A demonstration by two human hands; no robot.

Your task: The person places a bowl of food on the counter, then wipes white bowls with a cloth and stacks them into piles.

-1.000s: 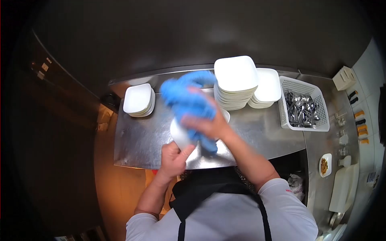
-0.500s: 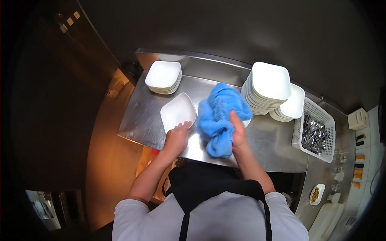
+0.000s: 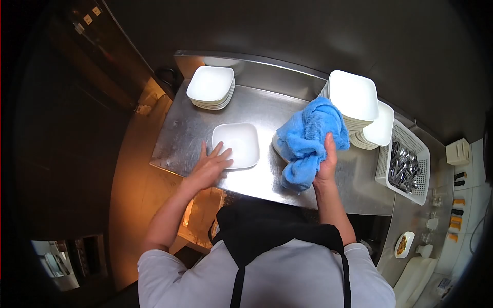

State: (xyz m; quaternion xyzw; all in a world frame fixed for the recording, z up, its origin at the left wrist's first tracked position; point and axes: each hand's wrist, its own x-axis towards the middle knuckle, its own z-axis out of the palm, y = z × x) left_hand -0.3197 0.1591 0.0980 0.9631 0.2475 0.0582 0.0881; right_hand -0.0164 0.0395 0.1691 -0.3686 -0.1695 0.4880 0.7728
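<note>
A square white dish point(image 3: 240, 141) lies on the steel counter in front of me. My left hand point(image 3: 209, 167) rests at its near left corner, fingers spread, the fingertips reaching over the rim. Bunched in my right hand point(image 3: 327, 160) is a fluffy blue cloth point(image 3: 310, 136), with the thumb showing on its right side and most fingers hidden. Just left of the cloth, the edge of another white dish point(image 3: 278, 146) peeks out; the cloth covers the rest of it. Behind the cloth rises a tall stack of square white dishes point(image 3: 354, 96).
A shorter dish stack point(image 3: 210, 84) stands at the counter's back left, another point(image 3: 378, 126) at the right. Beyond that is a white perforated basket point(image 3: 424, 172) of metal cutlery. A small plate of food point(image 3: 404, 245) sits on the right-hand counter point(image 3: 390, 267). A raised steel ledge runs along the back.
The dish by my left hand has turned and shifted slightly right. My left hand has moved left and spread its fingers. My right hand has carried the blue cloth to the right.
</note>
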